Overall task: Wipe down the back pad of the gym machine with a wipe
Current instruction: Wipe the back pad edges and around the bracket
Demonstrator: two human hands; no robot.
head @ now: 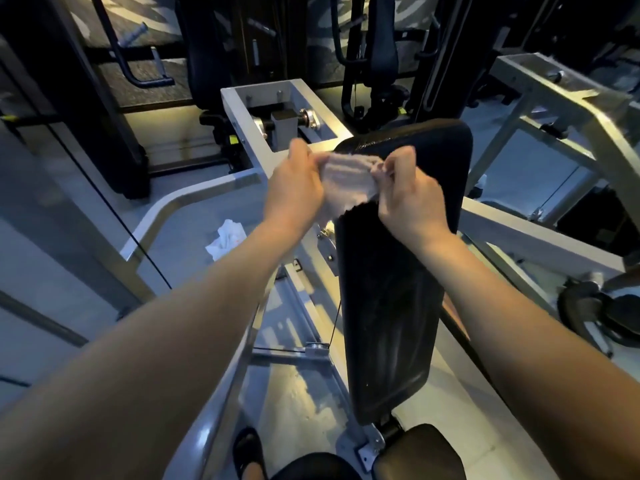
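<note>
The long black back pad (391,306) of the gym machine runs from the centre bottom up to the centre right. A pale crumpled wipe (346,178) is stretched between both hands, just above the pad's upper left part. My left hand (294,192) pinches the wipe's left end. My right hand (412,199) pinches its right end, over the pad. Whether the wipe touches the pad I cannot tell.
The machine's silver frame (242,109) surrounds the pad, with a bar (540,233) on the right. A crumpled white tissue (225,237) lies on the floor at left. A black seat pad (422,452) sits at the bottom. Dark gym machines stand behind.
</note>
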